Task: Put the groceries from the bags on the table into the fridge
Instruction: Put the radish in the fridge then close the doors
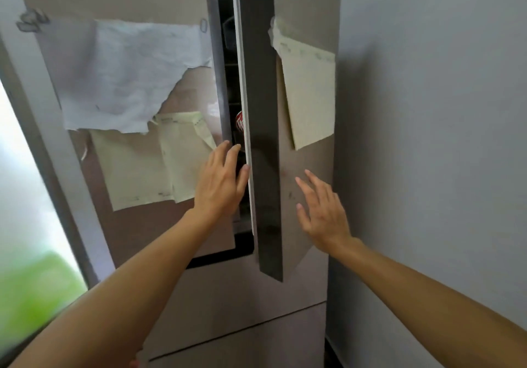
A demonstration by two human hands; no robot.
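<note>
The left hand (pixel 219 182) is stretched out with straight fingers. Its fingertips (pixel 235 150) are at the gap between the two upper doors of the fridge (pixel 242 296), just beside the inner edge of the right door (pixel 262 110). The right hand (pixel 322 210) is open too, fingers spread, in front of that door's face; the blur does not let me tell whether it touches the door. Both hands hold nothing. The right door stands a little ajar, and a red and white package (pixel 239 122) shows in the dark gap. Papers (pixel 128 73) are stuck on both doors. No bags, groceries or worktop are in view here. I judge the step in hand to be opening the fridge. The next move calls for swinging the right door wide, then fetching the groceries.
</note>
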